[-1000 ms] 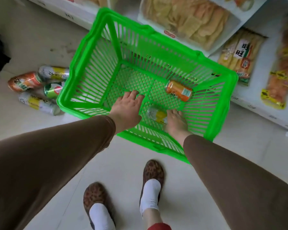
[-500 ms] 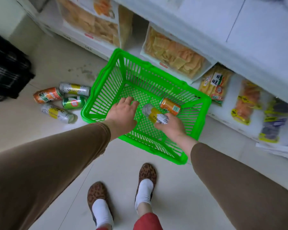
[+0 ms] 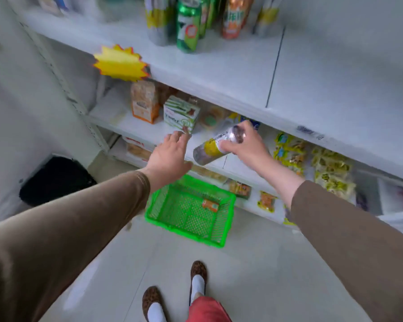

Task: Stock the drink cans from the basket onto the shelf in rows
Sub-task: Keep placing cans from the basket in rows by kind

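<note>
Can in hand: your right hand (image 3: 243, 145) has the silver-and-yellow can (image 3: 215, 146) wrapped in its fingers (image 3: 226, 147), gripping it around the upper half near the lid.
Can's axis: it lies tilted, lid end up and toward the shelving, base end down and to your left, so it needs turning upright before it can stand.
Where it must go: the drinks shelf (image 3: 230, 66) sits above and ahead of the can, with the standing cans (image 3: 187, 26) lined up at its back; bare shelf shows in front of them and off to the right.
Key relation: the target is up and forward from your fingers, so lift first, then swing the base under the lid.
Left hand: your left hand (image 3: 170, 156) hangs just beside the can's base end, fingers spread and holding nothing; it is the nearer hand to steady the base.
Basket: the green basket (image 3: 228, 208) sits on the floor below, one orange can (image 3: 210, 205) lying on its side inside.
Risk: the view is blurred, so you can't read the row gaps yet.
</note>
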